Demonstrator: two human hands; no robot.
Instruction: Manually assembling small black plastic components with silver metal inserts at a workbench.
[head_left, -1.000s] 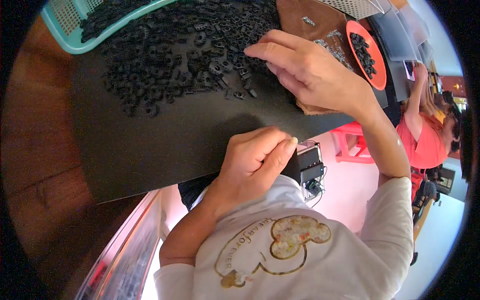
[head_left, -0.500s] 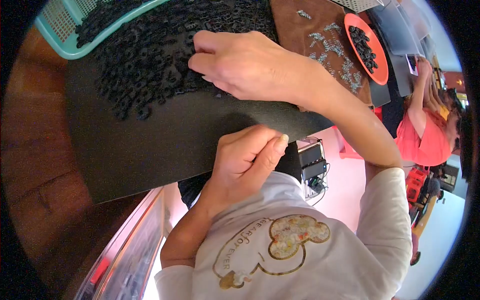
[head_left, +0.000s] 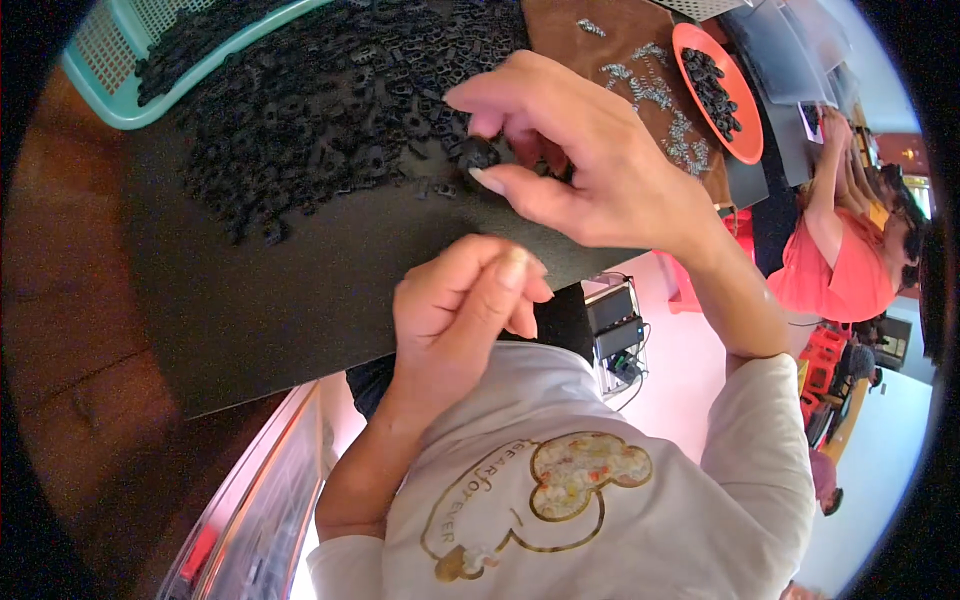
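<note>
A wide heap of small black plastic parts [head_left: 330,130] covers the far part of the dark tabletop [head_left: 300,310]. My right hand [head_left: 600,160] is over the heap's right edge, thumb and fingers curved round a dark rounded black plastic part [head_left: 479,153]. Its index finger stands lifted off the part. Closer to my body, just past the table's near edge, my left hand [head_left: 455,310] is closed with the thumb pressed against the curled fingers. Whatever it holds, if anything, is hidden.
Small metal springs [head_left: 650,90] lie on a brown cloth [head_left: 565,35] at the far right. Beside them stands an orange dish [head_left: 748,135] of black parts. A turquoise basket [head_left: 120,110] sits far left. A person in a red top [head_left: 835,265] works on the right.
My right hand has come off the heap, moving right and turning; its fingers are wider apart, showing the black plastic part. My left hand has shifted slightly left, still closed.
</note>
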